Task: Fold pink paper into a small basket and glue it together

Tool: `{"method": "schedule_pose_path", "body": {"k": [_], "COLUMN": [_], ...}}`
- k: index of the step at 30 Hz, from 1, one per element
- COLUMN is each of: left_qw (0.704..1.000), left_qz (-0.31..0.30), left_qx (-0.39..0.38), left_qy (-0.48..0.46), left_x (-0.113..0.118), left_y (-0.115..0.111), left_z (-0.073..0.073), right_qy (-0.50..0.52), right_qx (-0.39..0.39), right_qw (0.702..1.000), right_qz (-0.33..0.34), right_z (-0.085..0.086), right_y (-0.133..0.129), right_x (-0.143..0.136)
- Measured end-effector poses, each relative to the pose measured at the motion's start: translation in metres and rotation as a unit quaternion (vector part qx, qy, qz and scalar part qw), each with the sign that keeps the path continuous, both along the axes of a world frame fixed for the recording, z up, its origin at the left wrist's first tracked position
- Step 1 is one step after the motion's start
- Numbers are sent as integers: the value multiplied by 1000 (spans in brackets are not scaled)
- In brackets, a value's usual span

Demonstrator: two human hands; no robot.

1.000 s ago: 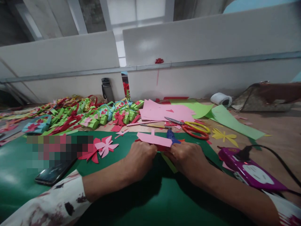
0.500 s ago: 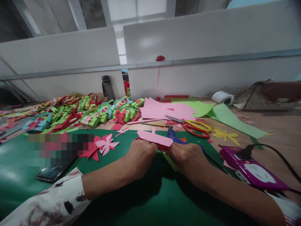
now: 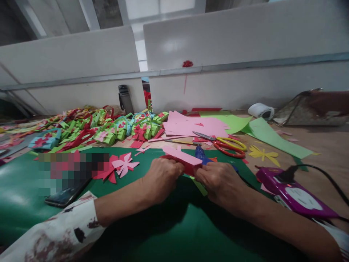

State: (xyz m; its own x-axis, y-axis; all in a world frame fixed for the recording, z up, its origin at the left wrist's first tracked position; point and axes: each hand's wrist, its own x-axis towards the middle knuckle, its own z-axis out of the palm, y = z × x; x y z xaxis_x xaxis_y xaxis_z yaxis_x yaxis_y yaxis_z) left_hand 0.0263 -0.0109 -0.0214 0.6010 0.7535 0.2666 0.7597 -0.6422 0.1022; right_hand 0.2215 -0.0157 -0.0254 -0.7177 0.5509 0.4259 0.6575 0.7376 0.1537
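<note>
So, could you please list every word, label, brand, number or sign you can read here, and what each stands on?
No text is readable anywhere in this view.
Purple power strip: any markings are too small and blurred to read.
Handbag: any lettering is too blurred to read.
Smartphone: partly pixelated; nothing legible.
Folded pink paper: no lettering visible.

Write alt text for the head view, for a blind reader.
A person's left hand and right hand grip a folded pink-and-red piece above a green mat. Beyond them lie scissors, pink sheets and small green bags with handles.
</note>
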Motion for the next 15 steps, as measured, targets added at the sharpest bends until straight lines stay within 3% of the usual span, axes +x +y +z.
{"method": "schedule_pose_path", "body": {"k": [8, 15], "left_qw": [999, 1000], "left_qz": [19, -4], "left_qx": [-2, -7], "left_qy": [41, -20], "left_x": [9, 2], "left_y": [0, 5], "left_z": [2, -4], "right_qy": [27, 78], "right_qx": [-27, 22], "right_qw": [996, 995], "right_qz": [-85, -63], "right_z": [-6, -1], "right_y": [7, 5], "right_x": [-5, -5]}}
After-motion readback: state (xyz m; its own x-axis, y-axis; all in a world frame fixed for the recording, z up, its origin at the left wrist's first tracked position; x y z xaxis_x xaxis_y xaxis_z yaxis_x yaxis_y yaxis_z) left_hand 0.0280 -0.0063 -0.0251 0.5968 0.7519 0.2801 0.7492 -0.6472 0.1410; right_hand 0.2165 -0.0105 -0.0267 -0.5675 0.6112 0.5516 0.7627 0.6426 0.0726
